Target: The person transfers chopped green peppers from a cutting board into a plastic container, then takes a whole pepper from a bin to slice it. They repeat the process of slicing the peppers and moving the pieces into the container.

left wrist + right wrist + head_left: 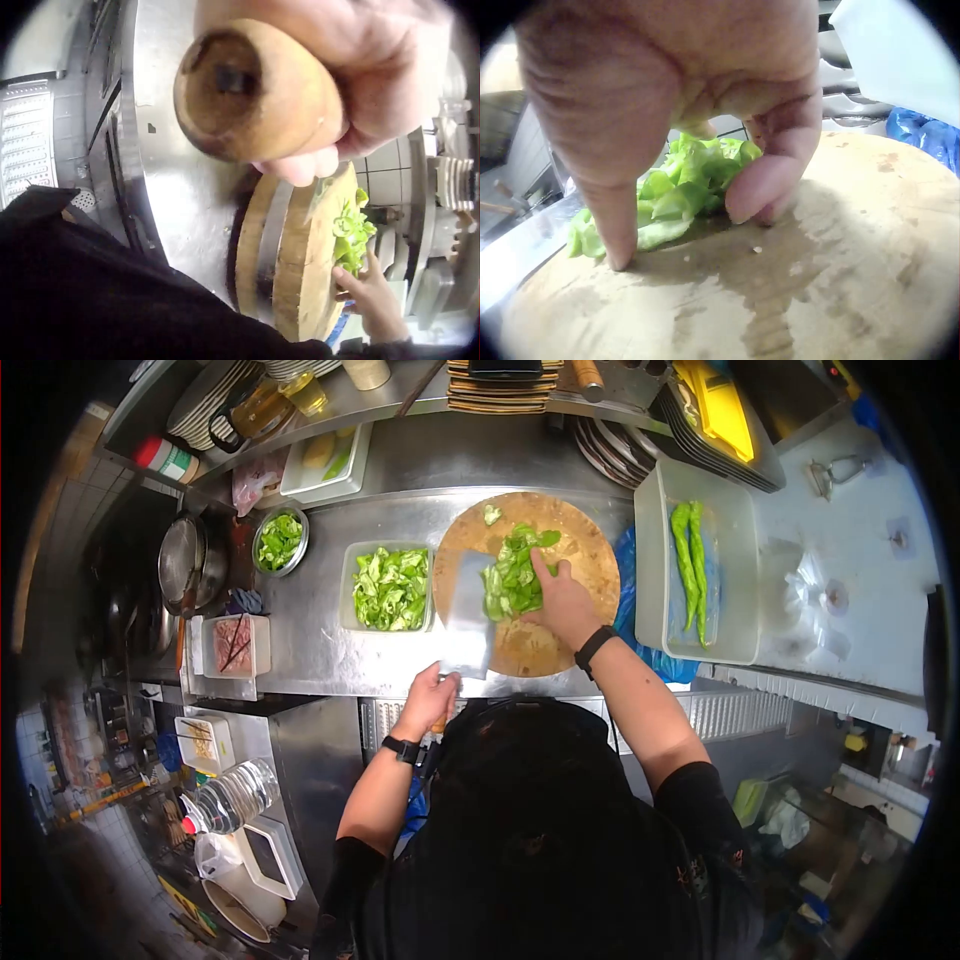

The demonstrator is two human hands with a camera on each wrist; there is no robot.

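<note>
My left hand (428,700) grips the wooden handle (292,97) of a cleaver (468,620). Its broad blade lies over the left part of a round wooden chopping board (560,645), its edge side next to a pile of chopped green peppers (512,580). On the other side of that pile is my right hand (568,605), fingers spread and touching it. The right wrist view shows the thumb (615,225) pointing down onto the board and the other fingers bent beside the pieces. One pale green scrap (492,514) lies apart near the board's far edge.
Left of the board stands a plastic tub (347,618) of chopped peppers, with a round bowl (296,563) of more beyond it. A deep bin (740,630) with long whole green peppers (686,565) stands to the right. Stacked plates (500,390) fill the shelf above.
</note>
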